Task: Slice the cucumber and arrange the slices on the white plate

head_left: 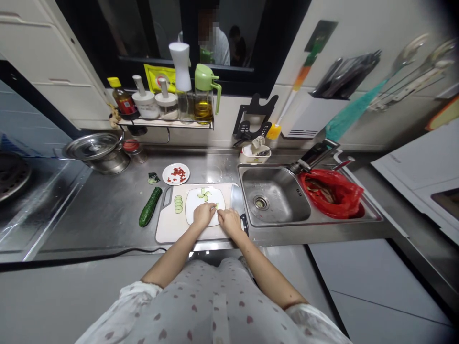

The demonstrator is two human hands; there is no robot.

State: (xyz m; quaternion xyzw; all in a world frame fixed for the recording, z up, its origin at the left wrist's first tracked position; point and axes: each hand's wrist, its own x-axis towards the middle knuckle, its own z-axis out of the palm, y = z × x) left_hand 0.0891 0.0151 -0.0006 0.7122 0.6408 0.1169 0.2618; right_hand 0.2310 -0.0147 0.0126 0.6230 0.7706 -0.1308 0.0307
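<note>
At my eleven o'clock I see a wall shelf (165,123) carrying a yellow-capped bottle (124,98), two white-lidded jars (146,106) and a green-topped oil jug (203,81). A lidded steel pot (111,164) stands at my ten o'clock, with a red-lidded jar (135,152) just beside it. Toward my one o'clock hangs a white wall holder (308,114); nearer me is the steel sink (278,188), and a red bag (344,206) sits at two.
</note>
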